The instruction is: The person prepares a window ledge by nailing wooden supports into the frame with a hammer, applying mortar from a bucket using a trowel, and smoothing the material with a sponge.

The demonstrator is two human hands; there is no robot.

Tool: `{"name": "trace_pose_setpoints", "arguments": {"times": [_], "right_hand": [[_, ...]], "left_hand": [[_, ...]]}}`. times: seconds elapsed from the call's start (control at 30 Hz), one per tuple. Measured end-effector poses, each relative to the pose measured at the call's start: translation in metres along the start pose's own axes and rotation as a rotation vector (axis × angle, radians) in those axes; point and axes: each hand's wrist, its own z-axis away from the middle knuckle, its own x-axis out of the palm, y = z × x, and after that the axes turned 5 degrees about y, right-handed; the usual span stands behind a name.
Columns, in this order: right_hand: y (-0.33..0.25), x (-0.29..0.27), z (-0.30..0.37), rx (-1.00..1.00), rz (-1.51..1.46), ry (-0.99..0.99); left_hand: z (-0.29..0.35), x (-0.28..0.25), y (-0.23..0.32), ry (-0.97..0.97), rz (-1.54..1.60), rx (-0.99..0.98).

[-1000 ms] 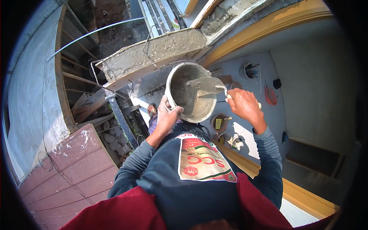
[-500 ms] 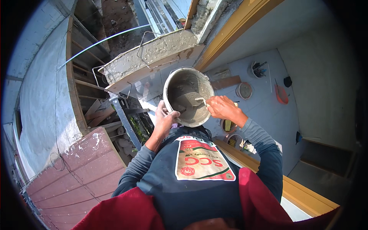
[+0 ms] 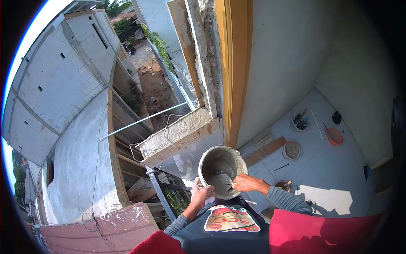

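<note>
A grey-smeared bucket (image 3: 230,158) is tilted close to my body, with wet grey mortar inside. My left hand (image 3: 200,193) grips its left side near the rim, thumb toward the rim and fingers partly hidden. From the right, my right hand (image 3: 249,183) reaches over the rim, closed around the handle of a trowel (image 3: 223,182). The trowel's blade lies down in the bucket against the mortar. My fist hides most of the handle.
Just beyond the bucket is a ledge topped with rough mortar (image 3: 182,131), where bent metal rods (image 3: 168,127) stick out. A yellow-brown frame (image 3: 234,76) rises beside it. Right, on the tiled floor, are a plank (image 3: 266,151), a mortar pail (image 3: 291,150), a tool bucket (image 3: 299,122) and an orange basin (image 3: 335,136).
The view has tipped up, so the bucket and both hands appear lower and further right. The trowel has shifted within the bucket; both hands keep their holds.
</note>
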Motion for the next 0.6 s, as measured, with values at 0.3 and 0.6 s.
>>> {"name": "trace_pose_setpoints", "arguments": {"times": [0.3,0.6], "right_hand": [[-0.038,0.009,0.037,0.255,0.308,0.244],[0.013,0.068,0.045,-0.114,1.029,0.619]], "left_hand": [[0.042,0.0,-0.018,0.126,0.034,-0.073],[0.047,-0.003,-0.047,0.29,0.119,-0.117]]}}
